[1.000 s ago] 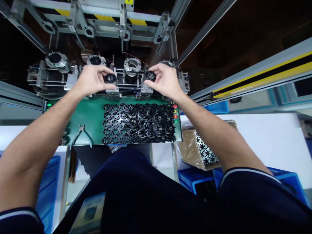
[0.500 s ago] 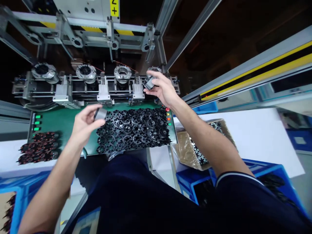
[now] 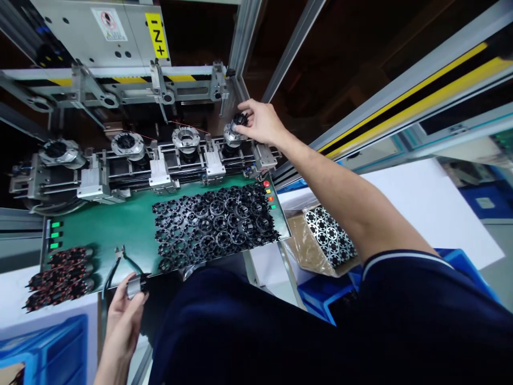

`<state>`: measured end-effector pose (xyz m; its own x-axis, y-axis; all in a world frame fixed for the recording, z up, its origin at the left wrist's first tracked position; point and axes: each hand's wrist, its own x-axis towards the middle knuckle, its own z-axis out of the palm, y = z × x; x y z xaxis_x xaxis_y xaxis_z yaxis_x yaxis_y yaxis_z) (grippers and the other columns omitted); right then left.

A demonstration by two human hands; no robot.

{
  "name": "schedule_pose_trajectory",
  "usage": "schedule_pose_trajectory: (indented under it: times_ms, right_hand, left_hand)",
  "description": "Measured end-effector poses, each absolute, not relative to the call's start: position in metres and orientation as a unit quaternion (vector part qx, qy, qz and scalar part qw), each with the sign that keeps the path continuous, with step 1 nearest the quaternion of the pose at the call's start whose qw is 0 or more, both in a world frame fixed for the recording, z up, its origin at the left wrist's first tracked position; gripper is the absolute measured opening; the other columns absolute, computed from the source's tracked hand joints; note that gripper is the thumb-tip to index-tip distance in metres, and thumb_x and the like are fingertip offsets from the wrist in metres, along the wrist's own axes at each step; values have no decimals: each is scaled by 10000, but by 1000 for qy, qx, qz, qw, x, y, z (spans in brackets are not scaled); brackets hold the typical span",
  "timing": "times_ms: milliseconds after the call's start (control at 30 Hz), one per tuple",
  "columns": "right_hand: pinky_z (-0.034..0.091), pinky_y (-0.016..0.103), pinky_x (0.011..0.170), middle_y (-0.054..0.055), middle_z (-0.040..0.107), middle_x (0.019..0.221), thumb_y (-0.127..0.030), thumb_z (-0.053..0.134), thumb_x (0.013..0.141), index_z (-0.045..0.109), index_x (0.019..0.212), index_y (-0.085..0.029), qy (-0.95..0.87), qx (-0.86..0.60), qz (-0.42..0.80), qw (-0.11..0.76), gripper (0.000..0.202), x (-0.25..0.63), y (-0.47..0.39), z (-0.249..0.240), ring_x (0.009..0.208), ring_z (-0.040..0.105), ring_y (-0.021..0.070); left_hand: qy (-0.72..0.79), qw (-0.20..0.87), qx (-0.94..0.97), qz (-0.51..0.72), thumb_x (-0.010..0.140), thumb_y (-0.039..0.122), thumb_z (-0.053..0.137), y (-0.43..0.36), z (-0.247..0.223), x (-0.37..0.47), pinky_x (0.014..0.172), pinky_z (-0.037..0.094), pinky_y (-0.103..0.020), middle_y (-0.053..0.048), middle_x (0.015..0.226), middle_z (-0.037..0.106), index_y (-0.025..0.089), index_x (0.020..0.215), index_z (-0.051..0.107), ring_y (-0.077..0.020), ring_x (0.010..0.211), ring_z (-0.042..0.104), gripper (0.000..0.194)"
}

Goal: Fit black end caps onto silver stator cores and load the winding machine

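Note:
My right hand [image 3: 260,122] grips a black-and-silver motor core [image 3: 239,122] at the rightmost round fixture [image 3: 233,137] of the machine. Between the fingers and thumb of my left hand [image 3: 126,315] is another silver core with black ends [image 3: 136,286], held low at the bench's front edge. Just above it, green-handled pliers [image 3: 120,254] lie on the green bench top [image 3: 100,227]. The third fixture from the left [image 3: 186,139] is an open ring, while black parts sit in the two left fixtures [image 3: 127,144].
Rows of black parts [image 3: 216,219] cover the bench's middle and right. Red-and-black wound parts [image 3: 64,275] lie at the left. An open carton [image 3: 300,243] of metal laminations and blue crates [image 3: 324,297] stand at the right; another blue crate [image 3: 64,342] is at lower left.
My left hand has moved down toward the bench's front edge with its core. My right hand has brought its core to the rightmost fixture. The view has shifted, and the pliers now show fully.

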<state>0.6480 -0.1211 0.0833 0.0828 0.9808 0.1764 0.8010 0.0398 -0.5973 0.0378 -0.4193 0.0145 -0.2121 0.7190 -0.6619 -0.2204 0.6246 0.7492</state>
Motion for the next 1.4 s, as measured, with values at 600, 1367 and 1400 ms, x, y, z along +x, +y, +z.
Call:
schedule_pose_trajectory:
  times_ms: [600, 1367, 1400]
  right_hand:
    - [702, 731, 1146, 35, 793, 900, -497, 1269, 561, 852, 964, -291, -731, -624, 166, 223, 616, 676, -70, 73, 1072, 832, 391]
    - [710, 418, 974, 61, 885, 1287, -404, 898, 1078, 836, 1469, -231, -811, -348, 332, 332, 432, 409, -318, 192, 1044, 813, 225]
    - [703, 407, 967, 58, 881, 1273, -397, 889, 1055, 834, 1430, -224, -815, -357, 316, 330, 417, 411, -311, 192, 1034, 807, 218]
  left_hand:
    - [608, 658, 89, 435, 636, 560, 1254, -441, 47, 91, 699, 619, -195, -91, 1257, 948, 255, 1247, 958, -107, 765, 649, 744]
    - [341, 753, 370, 425, 1138, 749, 865, -356, 126, 180, 996, 791, -415, -76, 1410, 925, 296, 1489, 713, -318, 1275, 943, 593]
    - [326, 745, 406, 417, 1170, 745, 822, -347, 122, 175, 983, 786, -421, -74, 1406, 925, 297, 1494, 698, -312, 1232, 953, 566]
